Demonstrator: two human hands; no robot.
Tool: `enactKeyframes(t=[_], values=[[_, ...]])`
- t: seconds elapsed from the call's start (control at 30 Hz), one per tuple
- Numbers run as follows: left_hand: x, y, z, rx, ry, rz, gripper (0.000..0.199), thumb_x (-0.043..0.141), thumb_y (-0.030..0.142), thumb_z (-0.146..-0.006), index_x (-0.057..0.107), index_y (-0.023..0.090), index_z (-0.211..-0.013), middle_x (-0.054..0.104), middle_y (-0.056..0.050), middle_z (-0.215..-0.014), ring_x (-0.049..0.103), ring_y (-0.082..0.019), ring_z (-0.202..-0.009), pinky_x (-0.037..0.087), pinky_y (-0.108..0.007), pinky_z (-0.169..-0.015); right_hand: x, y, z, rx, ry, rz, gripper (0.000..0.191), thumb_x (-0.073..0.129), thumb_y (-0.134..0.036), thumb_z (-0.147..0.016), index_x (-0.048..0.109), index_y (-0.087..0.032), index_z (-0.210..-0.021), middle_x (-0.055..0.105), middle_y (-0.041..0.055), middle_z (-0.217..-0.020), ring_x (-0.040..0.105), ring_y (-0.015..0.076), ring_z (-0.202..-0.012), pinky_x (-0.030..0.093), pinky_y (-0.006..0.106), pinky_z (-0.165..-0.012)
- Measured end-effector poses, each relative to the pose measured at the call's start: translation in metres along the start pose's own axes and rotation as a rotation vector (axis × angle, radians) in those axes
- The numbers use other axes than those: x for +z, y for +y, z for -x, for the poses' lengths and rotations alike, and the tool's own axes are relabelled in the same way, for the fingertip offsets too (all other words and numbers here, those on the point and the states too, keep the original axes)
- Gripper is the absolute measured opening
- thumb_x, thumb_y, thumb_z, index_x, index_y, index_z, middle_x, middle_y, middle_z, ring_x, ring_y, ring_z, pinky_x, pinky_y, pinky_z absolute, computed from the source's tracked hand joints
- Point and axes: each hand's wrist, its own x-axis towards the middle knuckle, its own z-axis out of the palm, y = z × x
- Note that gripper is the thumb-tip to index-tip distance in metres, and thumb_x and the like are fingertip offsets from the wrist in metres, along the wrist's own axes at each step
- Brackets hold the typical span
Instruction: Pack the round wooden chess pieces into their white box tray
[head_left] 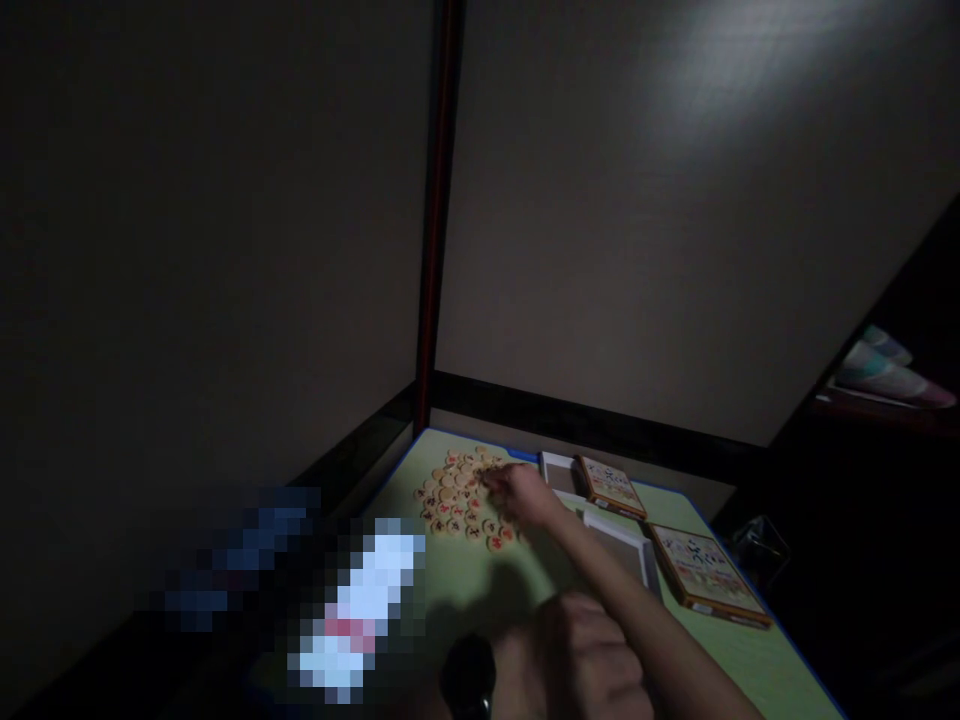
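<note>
Many round wooden discs (447, 495) with red or dark characters lie close together on the green table (480, 590). Over the right side of this group is my right hand (525, 492), its fingers bent together with the fingertips down at the discs; whatever they grip is too small and dark to make out. Nearer to me, low in the view, my left hand (592, 650) is closed like a fist, with a dark watch (469, 675) on its wrist. The inside of that fist is hidden.
Open white box parts (562, 475) and two printed boxes, a smaller one (615, 485) and a larger one (709, 570), lie on the table's right side. Walls stand behind and to the left. A pixelated bright patch (364, 605) covers the near left side.
</note>
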Motion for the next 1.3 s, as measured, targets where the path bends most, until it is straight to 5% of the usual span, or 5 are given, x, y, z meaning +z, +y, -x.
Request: enactKeyframes(t=[0.13,0.27,0.53,0.83,1.3], values=[[-0.065,-0.043,-0.010,-0.367,0.143,-0.294,0.029,0.044,0.025,-0.086,0.070,0.019,-0.073,0.063,-0.008,-0.068,0.062,-0.022,-0.067,0.055,-0.034,-0.066,-0.007,0.003,0.044,0.158,0.111,0.047,0.023,0.049,-0.016,-0.088,0.071,-0.015,-0.094,0.070,0.0097,-0.091,0.064,0.0188,-0.081,0.040,0.025,-0.070],[-0.108,-0.104,0.003,-0.827,-0.165,-0.525,0.032,0.036,0.017,-0.093,0.067,0.012,-0.102,0.068,-0.016,-0.100,0.067,-0.024,-0.088,0.052,-0.035,-0.079,0.010,-0.012,0.076,0.258,0.181,0.124,0.028,0.044,-0.023,-0.094,0.067,-0.019,-0.108,0.065,0.0122,-0.105,0.065,0.0214,-0.086,0.043,0.028,-0.069],[-0.105,-0.137,0.039,-0.827,-0.381,-0.465,0.023,0.051,0.016,-0.086,0.070,0.013,-0.097,0.069,-0.015,-0.102,0.067,-0.023,-0.091,0.050,-0.030,-0.083,0.043,-0.021,0.082,0.206,0.130,0.196,0.033,0.044,-0.009,-0.090,0.064,-0.018,-0.115,0.061,0.0142,-0.114,0.060,0.0249,-0.103,0.048,0.031,-0.077],[-0.094,-0.139,0.038,-0.800,-0.366,-0.430,0.028,0.045,0.004,-0.084,0.068,0.012,-0.099,0.068,-0.015,-0.103,0.065,-0.022,-0.096,0.049,-0.031,-0.086,0.045,-0.019,0.085,0.223,0.174,0.142,0.032,0.046,-0.014,-0.090,0.062,-0.017,-0.118,0.060,0.0147,-0.113,0.059,0.0259,-0.102,0.047,0.033,-0.080],[-0.132,-0.189,0.054,-1.032,-0.220,-0.378,0.030,0.054,0.009,-0.082,0.070,0.015,-0.107,0.071,-0.011,-0.112,0.064,-0.021,-0.106,0.047,-0.025,-0.089,0.046,-0.019,0.086,0.196,0.149,0.157,0.034,0.047,-0.009,-0.088,0.062,-0.016,-0.119,0.061,0.0154,-0.110,0.060,0.0258,-0.102,0.046,0.032,-0.082]])
